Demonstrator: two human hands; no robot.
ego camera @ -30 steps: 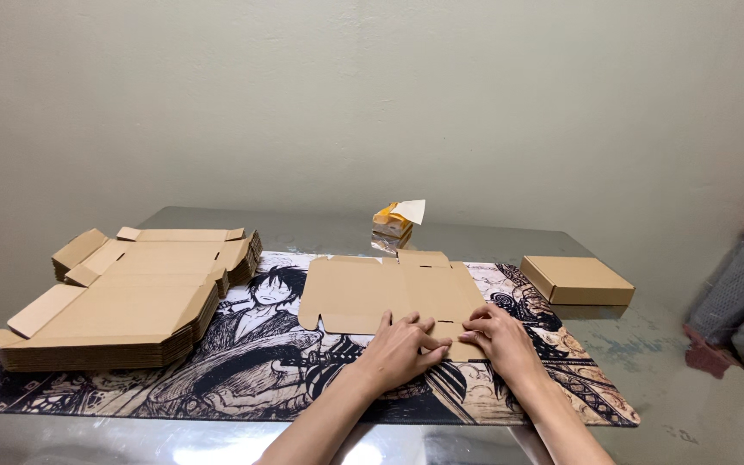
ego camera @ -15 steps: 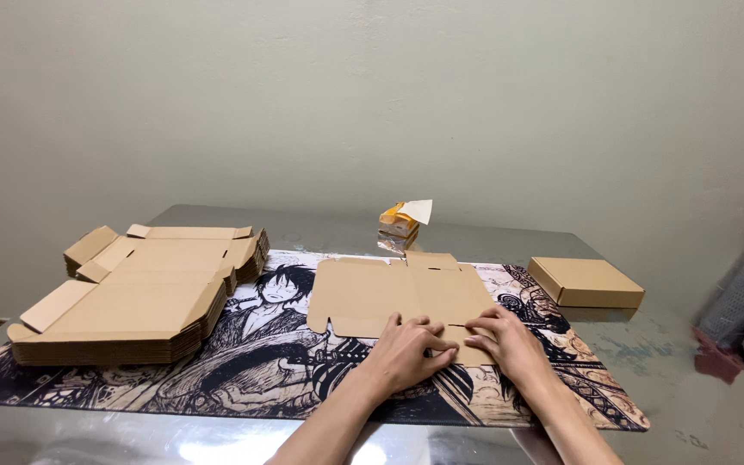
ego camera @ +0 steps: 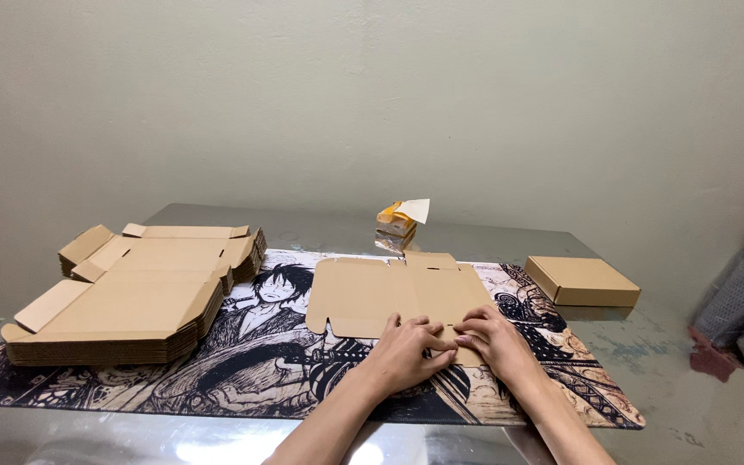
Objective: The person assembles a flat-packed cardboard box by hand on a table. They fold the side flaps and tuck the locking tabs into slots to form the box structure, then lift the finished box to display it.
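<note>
On the left of the bench (ego camera: 320,226) sits a tall stack of flat brown boxes (ego camera: 131,297), not folded yet, partly on a big mat (ego camera: 243,362) with a black and white cartoon drawing. In the middle of the mat lies one flat cardboard sheet (ego camera: 393,293), brown, with flaps and slots. The left hand (ego camera: 406,353) lies spread out on the near edge of this sheet, its grip not closed around anything. Just beside it, the right hand (ego camera: 497,343) presses fingertips on the same edge, also loose. Behind the sheet stands a small yellow packet (ego camera: 398,226) with a white paper tip. On the right rests a closed brown box (ego camera: 583,281), flat and square
</note>
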